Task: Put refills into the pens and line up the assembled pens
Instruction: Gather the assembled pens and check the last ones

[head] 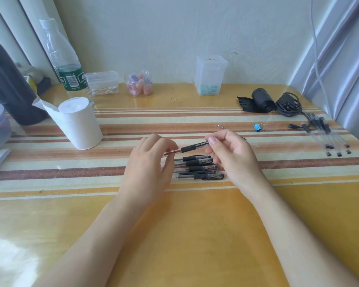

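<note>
Refill step in hand: one pen [195,147] held in both hands, just above pile of pens [199,167].

Pen tilted slightly up to the right, off the table [195,224], over the far edge of the pile. Right hand [232,158] pinching the clear barrel between thumb and fingertips. Left hand [147,164] pinching the thin end that sticks out past the black grip; refill or tip, too small to tell. Probably mid-insertion. Best done with the barrel held steady in the right hand and the thin end pushed straight along the barrel axis, no bending, till seated, then the tip tightened. Row of clear-barrelled pens [330,137] well right of the pile and further back, likely the line-up spot; assembled or not, cannot tell. Blue binder clip [256,127] behind-right of the pile.
</note>
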